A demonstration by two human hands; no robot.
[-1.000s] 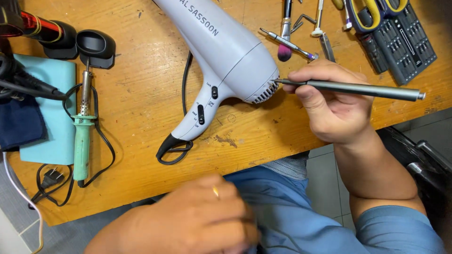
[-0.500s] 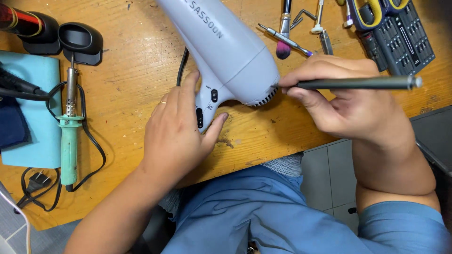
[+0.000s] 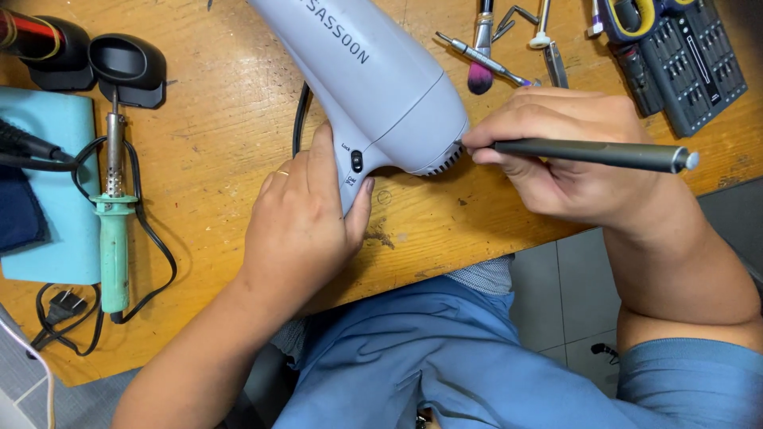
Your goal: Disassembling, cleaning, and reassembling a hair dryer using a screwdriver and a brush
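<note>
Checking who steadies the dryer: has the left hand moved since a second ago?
Yes. The left hand has come up from the lap onto the wooden table and grips the hair dryer handle.

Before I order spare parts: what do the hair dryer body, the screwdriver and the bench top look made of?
Hair dryer: moulded plastic, pale grey, smooth satin sheen, likely.
Screwdriver in the right hand: dark metal-looking barrel, matte, with a lighter end cap; could be anodised aluminium.
Bench top: wood, orange-brown, visible grain, scratches and stains.
The left hand covers the handle.
</note>
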